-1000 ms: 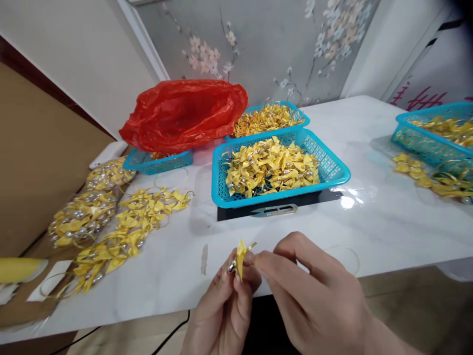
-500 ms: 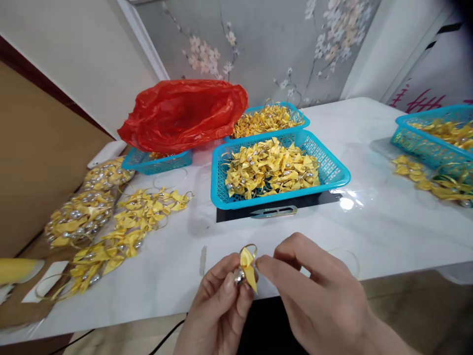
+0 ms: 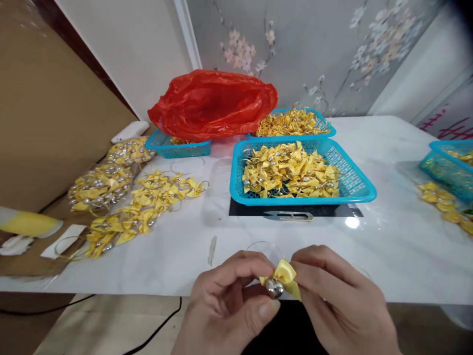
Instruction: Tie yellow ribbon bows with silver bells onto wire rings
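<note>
Both hands meet over the table's near edge on one small yellow ribbon bow [image 3: 285, 274] with a silver bell [image 3: 274, 288] hanging under it. My left hand [image 3: 225, 308] pinches the bow's left side with thumb and fingers. My right hand [image 3: 342, 305] pinches its right side. A thin wire ring [image 3: 264, 245] lies on the table just beyond the fingers. Straight ahead stands a blue mesh basket [image 3: 354, 185] heaped with similar yellow bows.
Small thread snips [image 3: 288, 215] lie in front of the near basket. Behind it are a second bow-filled basket [image 3: 293, 122] and a red plastic bag [image 3: 214, 103] over a third. Strung bows [image 3: 148, 209] lie at the left; another basket [image 3: 449, 165] stands at the right edge.
The bow has turned in my fingers from edge-on to facing me, bell now below it. Both hands have drawn nearer to me, and my view has shifted left.
</note>
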{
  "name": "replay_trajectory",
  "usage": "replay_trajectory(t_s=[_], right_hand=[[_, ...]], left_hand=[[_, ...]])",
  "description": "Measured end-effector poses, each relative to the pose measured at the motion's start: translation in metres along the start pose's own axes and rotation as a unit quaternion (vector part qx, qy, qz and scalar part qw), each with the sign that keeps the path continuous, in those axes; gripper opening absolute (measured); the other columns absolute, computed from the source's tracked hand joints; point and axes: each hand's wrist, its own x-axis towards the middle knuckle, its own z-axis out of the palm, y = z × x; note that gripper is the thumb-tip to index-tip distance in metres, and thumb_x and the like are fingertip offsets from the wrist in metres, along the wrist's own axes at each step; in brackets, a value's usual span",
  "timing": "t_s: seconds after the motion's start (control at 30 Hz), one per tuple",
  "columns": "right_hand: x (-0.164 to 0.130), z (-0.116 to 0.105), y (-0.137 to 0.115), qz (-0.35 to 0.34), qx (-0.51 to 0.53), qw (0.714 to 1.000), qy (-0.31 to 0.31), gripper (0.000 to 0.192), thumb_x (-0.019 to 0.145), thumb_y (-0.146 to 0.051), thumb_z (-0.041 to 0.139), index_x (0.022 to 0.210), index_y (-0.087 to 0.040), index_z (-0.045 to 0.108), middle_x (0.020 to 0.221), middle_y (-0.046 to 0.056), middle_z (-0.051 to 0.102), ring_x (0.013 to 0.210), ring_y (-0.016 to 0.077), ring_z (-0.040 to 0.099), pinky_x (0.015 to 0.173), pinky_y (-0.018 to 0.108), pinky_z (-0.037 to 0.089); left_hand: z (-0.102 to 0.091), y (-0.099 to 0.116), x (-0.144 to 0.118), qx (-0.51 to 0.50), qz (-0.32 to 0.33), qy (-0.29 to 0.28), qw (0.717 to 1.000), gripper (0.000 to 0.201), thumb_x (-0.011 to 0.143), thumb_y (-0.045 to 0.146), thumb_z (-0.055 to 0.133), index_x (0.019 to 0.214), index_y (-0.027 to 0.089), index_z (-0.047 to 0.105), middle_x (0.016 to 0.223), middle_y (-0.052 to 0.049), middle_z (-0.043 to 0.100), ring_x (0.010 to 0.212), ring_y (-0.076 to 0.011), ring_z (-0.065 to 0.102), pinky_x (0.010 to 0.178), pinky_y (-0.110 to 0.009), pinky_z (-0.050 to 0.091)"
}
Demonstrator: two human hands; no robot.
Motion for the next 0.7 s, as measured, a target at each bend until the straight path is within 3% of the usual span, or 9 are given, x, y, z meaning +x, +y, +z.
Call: replay_trajectory(t_s=[0.1,0.27,0.37,0.47,0.7], right_hand=[[0.000,-0.003,0.003,-0.025,-0.007,1.000,-0.014,0.035,0.088,0.005,0.050,0.105,-0.021,0.067,0.082,0.003,0.055,0.072,0.0120,0.065,0.057,0.020,0.053],[-0.004,-0.001,0.006,-0.018,-0.012,1.000,-0.017,0.035,0.089,0.002,0.050,0.109,-0.023,0.065,0.086,0.004,0.058,0.070,0.0125,0.065,0.055,0.020,0.052],[-0.007,0.001,0.005,0.004,-0.001,1.000,-0.020,0.032,0.090,0.000,0.054,0.108,-0.024,0.066,0.082,0.002,0.057,0.065,0.0117,0.063,0.053,0.020,0.051],[-0.007,0.004,0.000,0.038,0.006,0.999,-0.018,0.028,0.090,-0.003,0.055,0.105,-0.024,0.066,0.080,0.002,0.057,0.063,0.0116,0.059,0.051,0.021,0.047],[-0.001,0.006,-0.013,0.138,0.051,0.989,-0.008,0.020,0.095,-0.013,0.052,0.094,-0.023,0.069,0.074,-0.001,0.049,0.058,0.0089,0.046,0.047,0.022,0.036]], left_hand=[[-0.001,0.001,0.000,0.019,0.004,-0.009,1.000,0.015,0.079,0.016,0.078,0.091,0.025,0.081,0.088,-0.002,0.070,0.082,-0.0134,0.065,0.075,-0.018,0.053],[0.000,0.001,-0.003,0.109,0.040,0.001,0.993,0.032,0.072,0.005,0.079,0.093,0.028,0.079,0.093,0.000,0.071,0.085,-0.0157,0.068,0.077,-0.021,0.057],[0.002,0.002,-0.003,0.187,0.084,0.031,0.978,0.023,0.079,0.008,0.073,0.090,0.028,0.078,0.090,0.001,0.074,0.080,-0.0135,0.068,0.070,-0.017,0.056],[0.003,0.005,-0.001,0.235,0.073,0.038,0.968,0.014,0.086,0.016,0.068,0.087,0.025,0.078,0.083,0.001,0.074,0.075,-0.0125,0.068,0.067,-0.015,0.055],[0.005,0.005,0.008,0.211,0.033,0.076,0.974,0.015,0.084,0.015,0.068,0.083,0.023,0.081,0.077,0.002,0.077,0.067,-0.0106,0.068,0.064,-0.014,0.056]])
